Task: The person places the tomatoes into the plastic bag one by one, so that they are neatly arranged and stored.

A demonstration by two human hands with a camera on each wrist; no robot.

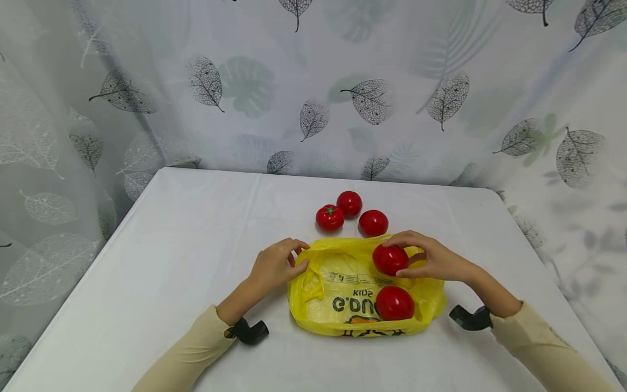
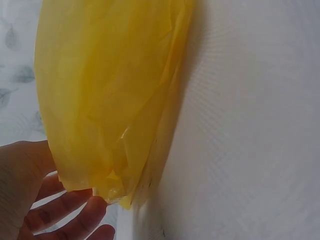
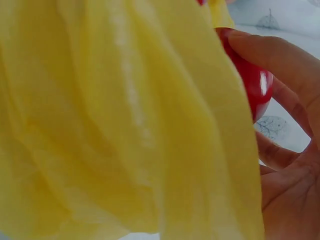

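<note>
A yellow plastic bag with printed letters lies spread with its mouth open on the table. My left hand pinches the bag's upper left rim between thumb and fingers. In the left wrist view the thumb and fingers of that hand are at the bag's edge. My right hand grips a red tomato over the bag's opening, at its upper right. In the right wrist view the bag hides part of this tomato. Another tomato rests inside the bag, near its front edge.
Behind the bag stand three more tomatoes: one with a green stem, one farther back and one to the right. A white cloth covers the table. A leaf-patterned curtain hangs along the back and sides.
</note>
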